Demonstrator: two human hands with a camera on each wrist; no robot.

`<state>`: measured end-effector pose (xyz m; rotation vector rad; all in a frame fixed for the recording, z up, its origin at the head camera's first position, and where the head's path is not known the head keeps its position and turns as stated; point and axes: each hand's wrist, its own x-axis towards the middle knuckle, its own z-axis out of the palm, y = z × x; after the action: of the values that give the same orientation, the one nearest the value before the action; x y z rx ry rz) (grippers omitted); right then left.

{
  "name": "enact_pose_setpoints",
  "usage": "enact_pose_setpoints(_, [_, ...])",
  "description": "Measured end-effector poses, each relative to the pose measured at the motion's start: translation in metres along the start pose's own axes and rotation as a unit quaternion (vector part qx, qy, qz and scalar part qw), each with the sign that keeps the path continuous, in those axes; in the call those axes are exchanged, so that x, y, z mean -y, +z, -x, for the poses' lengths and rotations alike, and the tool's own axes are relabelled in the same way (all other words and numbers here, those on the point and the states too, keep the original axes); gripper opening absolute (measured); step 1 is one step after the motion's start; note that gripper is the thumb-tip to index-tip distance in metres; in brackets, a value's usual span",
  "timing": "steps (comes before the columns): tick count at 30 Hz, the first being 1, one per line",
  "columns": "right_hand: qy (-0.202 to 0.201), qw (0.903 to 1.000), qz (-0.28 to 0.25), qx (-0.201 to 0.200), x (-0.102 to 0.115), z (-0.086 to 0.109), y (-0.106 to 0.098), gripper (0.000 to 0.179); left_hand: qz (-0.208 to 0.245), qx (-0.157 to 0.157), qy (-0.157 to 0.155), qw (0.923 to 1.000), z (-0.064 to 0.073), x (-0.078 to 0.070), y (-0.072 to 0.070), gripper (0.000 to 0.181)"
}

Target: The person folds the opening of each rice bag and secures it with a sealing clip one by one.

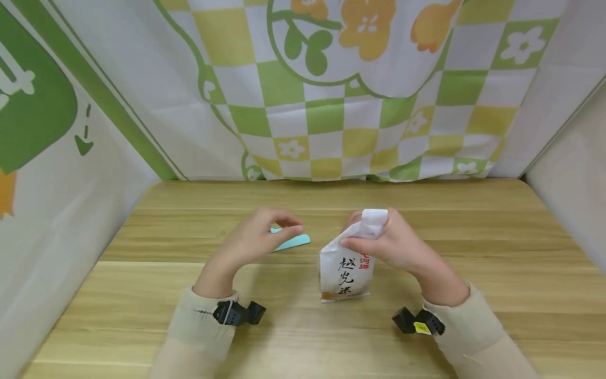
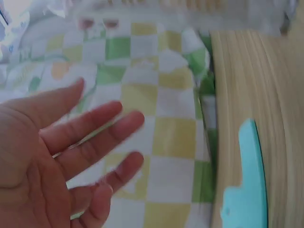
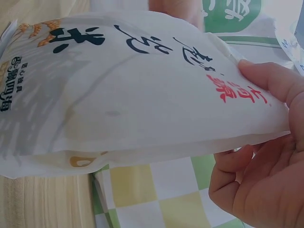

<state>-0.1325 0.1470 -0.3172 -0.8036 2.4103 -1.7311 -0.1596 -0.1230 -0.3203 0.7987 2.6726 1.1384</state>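
A white rice bag (image 1: 347, 273) with black and red characters stands roughly upright, its top folded over. My right hand (image 1: 395, 239) grips that folded top, the thumb on the near side and the fingers behind. In the right wrist view the printed face of the bag (image 3: 128, 85) shows large, with the thumb and curled fingers at its top end. My left hand (image 1: 265, 234) hovers left of the bag, nothing between its loosely bent, spread fingers. Partly hidden beneath it in the head view lies a flat teal strip (image 1: 294, 242), stepped along one edge (image 2: 249, 180).
The wooden table (image 1: 142, 295) reaches back to a hanging cloth (image 1: 326, 116) with green and yellow checks. White cloth walls stand at the left (image 1: 94, 210) and right (image 1: 568, 173). Each wrist carries a small black camera (image 1: 232, 313).
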Motion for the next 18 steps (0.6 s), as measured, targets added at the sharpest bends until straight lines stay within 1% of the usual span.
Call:
enact_pose_setpoints(3, [0.004, 1.0, -0.001, 0.001, 0.0, 0.0, 0.0, 0.006, -0.014, 0.003, -0.036, 0.9993, -0.001, 0.017, -0.008, 0.03])
enact_pose_setpoints(6, [-0.003, 1.0, -0.004, 0.002, 0.001, 0.0, -0.002, 0.006, -0.006, 0.009, -0.05, 0.9987, -0.006, 0.03, -0.015, 0.034])
enact_pose_setpoints(9, [-0.006, 1.0, -0.007, 0.003, 0.002, 0.0, -0.003, 0.006, -0.006, 0.009, -0.067, 0.9977, -0.011, 0.042, -0.019, 0.036])
enact_pose_setpoints(11, [0.004, 0.9999, -0.009, 0.006, 0.002, 0.0, -0.002, 0.006, -0.007, 0.016, -0.09, 0.9957, -0.012, 0.049, -0.019, 0.04])
enact_pose_setpoints(14, [0.025, 0.9996, -0.011, 0.011, 0.002, 0.001, 0.0, 0.008, -0.012, 0.029, -0.117, 0.9926, -0.013, 0.059, -0.017, 0.044])
enact_pose_setpoints(16, [0.032, 0.9994, -0.01, 0.012, 0.002, 0.002, 0.0, 0.008, -0.016, 0.035, -0.129, 0.9909, -0.013, 0.064, -0.015, 0.047])
enact_pose_setpoints(18, [0.03, 0.9995, -0.006, 0.01, 0.003, 0.002, 0.0, 0.009, -0.019, 0.035, -0.132, 0.9905, -0.015, 0.068, -0.014, 0.047])
